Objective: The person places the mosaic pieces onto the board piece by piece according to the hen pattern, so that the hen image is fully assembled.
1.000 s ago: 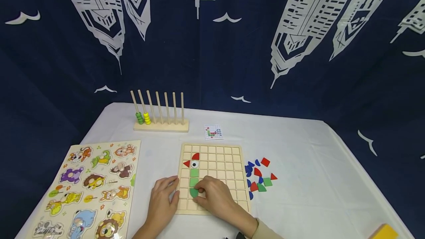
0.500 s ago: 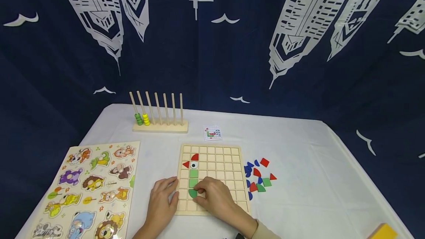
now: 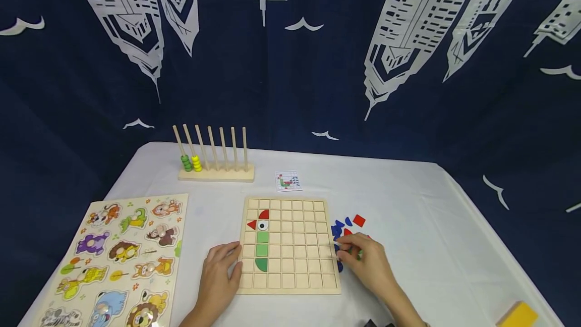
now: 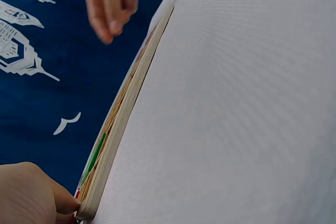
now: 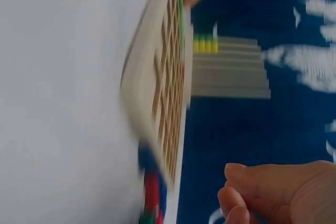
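A square wooden grid board (image 3: 295, 266) lies flat on the white table. Down its left part sit a red quarter-circle (image 3: 264, 214), a red triangle (image 3: 251, 224), an eye tile (image 3: 263, 225), two green squares (image 3: 262, 237) and a green quarter-circle (image 3: 261, 264). My left hand (image 3: 218, 274) rests against the board's left edge, fingertips touching it. Beyond the right edge, my right hand (image 3: 365, 261) is over loose blue, red and green pieces (image 3: 338, 228), partly hiding them. Its thumb and fingers are bent close together, with no piece visible between them, also in the right wrist view.
A small pattern card (image 3: 288, 181) lies behind the board. Left of it stands a peg rack (image 3: 218, 174) with green and yellow beads. An animal puzzle board (image 3: 115, 261) takes up the left side. A yellow block (image 3: 519, 315) is at the front right.
My right hand has left the green quarter-circle on the board and moved right to the loose pieces. The left hand stays at the board's edge. The head view has shifted slightly.
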### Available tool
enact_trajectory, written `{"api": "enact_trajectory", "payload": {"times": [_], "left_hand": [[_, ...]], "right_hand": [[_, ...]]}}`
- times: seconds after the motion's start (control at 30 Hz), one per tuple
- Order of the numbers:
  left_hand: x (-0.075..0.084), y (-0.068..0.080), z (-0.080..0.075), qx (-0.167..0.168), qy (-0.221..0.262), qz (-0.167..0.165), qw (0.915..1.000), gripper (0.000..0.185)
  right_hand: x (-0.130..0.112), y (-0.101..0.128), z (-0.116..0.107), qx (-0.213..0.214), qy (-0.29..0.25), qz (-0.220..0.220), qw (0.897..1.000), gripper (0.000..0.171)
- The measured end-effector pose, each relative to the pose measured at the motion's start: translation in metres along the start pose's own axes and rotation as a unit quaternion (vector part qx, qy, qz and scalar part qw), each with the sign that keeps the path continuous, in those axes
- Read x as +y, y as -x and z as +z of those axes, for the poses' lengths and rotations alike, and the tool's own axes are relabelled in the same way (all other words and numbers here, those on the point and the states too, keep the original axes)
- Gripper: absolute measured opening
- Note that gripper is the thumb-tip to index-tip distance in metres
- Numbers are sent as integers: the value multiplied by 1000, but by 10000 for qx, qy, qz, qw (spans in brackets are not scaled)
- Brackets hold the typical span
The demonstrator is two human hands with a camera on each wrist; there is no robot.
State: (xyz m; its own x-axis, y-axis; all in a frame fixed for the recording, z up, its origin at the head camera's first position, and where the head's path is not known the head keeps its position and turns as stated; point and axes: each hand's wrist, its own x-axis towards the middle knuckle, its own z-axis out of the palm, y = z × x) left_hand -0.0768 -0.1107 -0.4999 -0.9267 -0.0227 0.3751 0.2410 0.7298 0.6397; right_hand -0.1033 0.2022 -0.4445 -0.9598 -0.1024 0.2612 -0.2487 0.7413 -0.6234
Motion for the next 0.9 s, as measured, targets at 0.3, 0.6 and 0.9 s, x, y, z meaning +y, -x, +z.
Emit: {"api": "enact_trajectory", "payload": {"times": [0.3, 0.6, 0.9], "left_hand": [[2, 0, -2, -7, 68, -21, 10000, 33], [3, -1, -2, -19, 72, -20, 10000, 33], [2, -1, -2, 12, 24, 2, 10000, 32]], "right_hand": [[50, 1, -33, -95, 212, 1199, 9925, 26], [66, 0, -20, -453, 307, 1490, 9873, 31], [64, -4, -16, -598, 456, 1415, 9871, 34]]}}
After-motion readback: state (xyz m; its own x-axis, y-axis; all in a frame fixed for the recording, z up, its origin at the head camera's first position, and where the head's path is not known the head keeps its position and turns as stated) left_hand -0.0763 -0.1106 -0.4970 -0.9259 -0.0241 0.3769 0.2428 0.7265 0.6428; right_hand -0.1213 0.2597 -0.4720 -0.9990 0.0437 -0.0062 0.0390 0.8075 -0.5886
